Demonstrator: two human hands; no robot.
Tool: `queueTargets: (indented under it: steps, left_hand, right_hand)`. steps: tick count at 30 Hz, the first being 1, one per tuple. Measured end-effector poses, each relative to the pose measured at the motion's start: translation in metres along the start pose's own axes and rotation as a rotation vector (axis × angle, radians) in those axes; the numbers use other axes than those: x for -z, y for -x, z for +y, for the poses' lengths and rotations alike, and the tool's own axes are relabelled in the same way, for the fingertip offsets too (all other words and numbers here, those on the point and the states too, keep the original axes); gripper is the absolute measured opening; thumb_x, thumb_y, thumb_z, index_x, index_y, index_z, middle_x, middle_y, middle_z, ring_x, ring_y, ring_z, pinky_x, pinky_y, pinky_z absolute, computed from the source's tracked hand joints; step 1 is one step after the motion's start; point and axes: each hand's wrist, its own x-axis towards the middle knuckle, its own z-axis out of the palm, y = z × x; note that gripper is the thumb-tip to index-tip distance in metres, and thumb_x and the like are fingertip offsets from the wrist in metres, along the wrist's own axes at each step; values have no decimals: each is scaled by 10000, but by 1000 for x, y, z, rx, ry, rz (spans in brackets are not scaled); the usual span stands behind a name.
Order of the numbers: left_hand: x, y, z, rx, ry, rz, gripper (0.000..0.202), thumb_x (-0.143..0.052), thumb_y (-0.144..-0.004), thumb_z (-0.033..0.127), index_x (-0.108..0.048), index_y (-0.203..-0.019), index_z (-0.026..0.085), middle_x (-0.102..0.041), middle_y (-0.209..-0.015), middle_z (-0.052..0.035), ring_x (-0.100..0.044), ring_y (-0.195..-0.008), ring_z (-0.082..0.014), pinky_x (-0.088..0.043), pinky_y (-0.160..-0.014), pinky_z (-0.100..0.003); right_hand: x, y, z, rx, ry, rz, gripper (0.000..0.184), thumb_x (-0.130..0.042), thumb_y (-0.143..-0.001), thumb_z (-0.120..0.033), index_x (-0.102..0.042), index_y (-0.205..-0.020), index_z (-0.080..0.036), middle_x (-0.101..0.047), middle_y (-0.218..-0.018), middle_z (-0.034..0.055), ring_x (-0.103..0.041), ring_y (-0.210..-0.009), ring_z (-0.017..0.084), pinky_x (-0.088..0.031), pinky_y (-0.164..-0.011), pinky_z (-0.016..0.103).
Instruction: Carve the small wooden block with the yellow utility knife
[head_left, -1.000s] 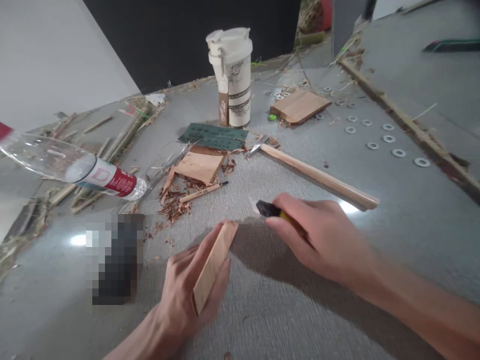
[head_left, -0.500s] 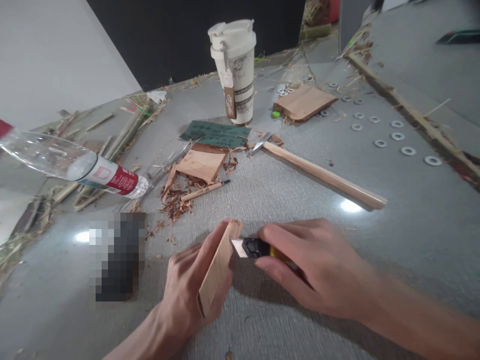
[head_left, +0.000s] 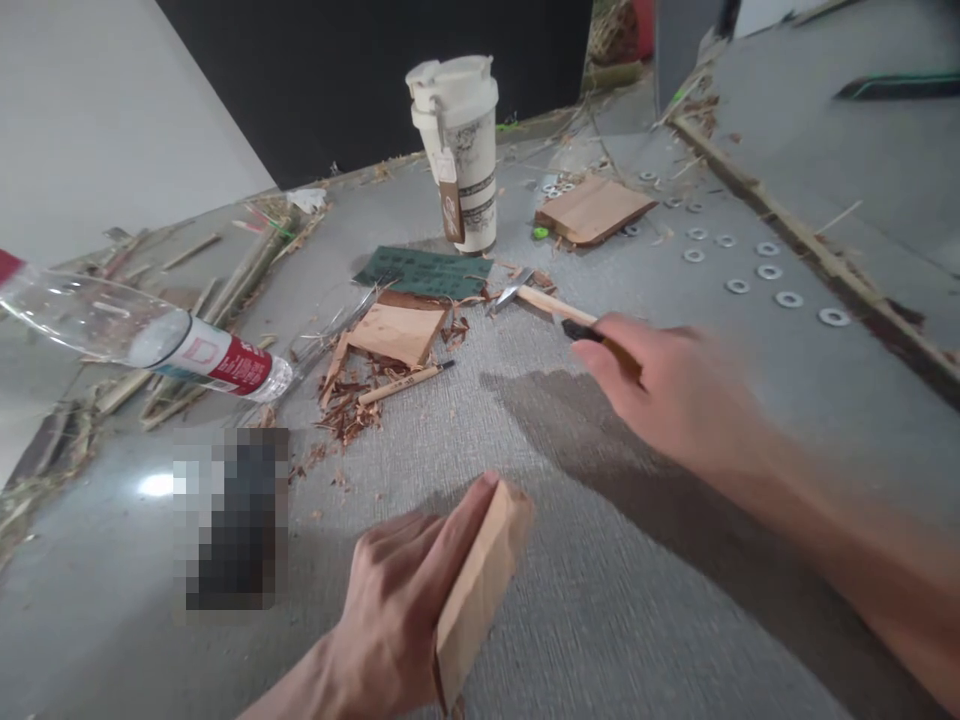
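My left hand (head_left: 401, 605) grips a small flat piece of wood (head_left: 484, 590) on edge above the grey table, its pale long side turned to the right. In my right hand (head_left: 645, 375) is a utility knife (head_left: 581, 330), its dark front end pointing left. That hand, slightly blurred, is raised over the handle of a wood-handled carving knife (head_left: 553, 303) and hides most of that handle. Left of it lie a second wood piece (head_left: 397, 332), a slim wooden pencil-like tool (head_left: 401, 385) and reddish-brown shavings (head_left: 349, 412).
Behind stand a white lidded cup (head_left: 476, 150) and a green sandpaper sheet (head_left: 424, 272). Another wood block (head_left: 596, 210) and several metal washers (head_left: 769, 272) lie at the right. A plastic bottle (head_left: 217, 355) lies at the left near a pixelated dark object (head_left: 240, 520). A wooden strip (head_left: 810, 240) edges the right side.
My right hand has moved the utility knife away from the wood piece, up and to the right, over the carving knife. My left hand has shifted slightly right and toward me with the wood.
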Motion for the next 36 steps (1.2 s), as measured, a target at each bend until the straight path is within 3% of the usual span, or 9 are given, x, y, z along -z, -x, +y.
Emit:
queueTargets:
  steps: [4,9,18,30,32,36]
  left_hand:
    - [0,-2,-1,74,53,25,679,-606,-964,221,-436,-1615,127,-793,-1232,-159,-736,-703,-196,-620,-620,-362]
    - [1,-5,-3,108,93,61,629,-612,-962,150,-482,-1577,129,-790,-1076,-102,-687,-679,-163,-555,-589,-322]
    - [0,-7,0,121,105,77,589,-608,-969,99,-504,-1547,149,-778,-1078,-99,-719,-746,-162,-592,-658,-298]
    - [1,-8,1,110,95,85,551,-596,-976,116,-514,-1519,158,-768,-1041,-88,-696,-712,-167,-589,-621,-310]
    - [2,-8,1,125,88,86,562,-602,-975,124,-510,-1528,162,-772,-1089,-102,-718,-772,-184,-613,-667,-326]
    - [7,-9,-2,130,19,109,654,-594,-972,165,-436,-1606,194,-688,-1373,-163,-701,-1160,-281,-642,-908,-431]
  right_hand:
    - [4,7,-12,108,-173,-44,367,-438,-1097,-469,-476,-809,-245,-485,-574,-41,-434,-496,137,-247,-552,304]
    - [-7,19,-18,286,-268,-171,401,-379,-1131,-529,-520,-898,-235,-512,-593,-41,-456,-521,146,-205,-567,321]
    - [-11,16,-14,287,-261,-209,393,-371,-1135,-525,-506,-906,-235,-512,-618,-44,-464,-549,152,-197,-584,329]
    - [-12,17,-14,302,-261,-254,383,-379,-1135,-522,-514,-921,-234,-557,-645,-31,-492,-558,157,-196,-584,323]
    - [-12,17,-14,292,-253,-249,396,-374,-1133,-540,-521,-928,-235,-567,-647,-27,-498,-559,161,-194,-585,326]
    - [-13,18,-14,314,-243,-248,396,-374,-1133,-541,-533,-940,-233,-599,-668,-16,-519,-572,166,-210,-587,326]
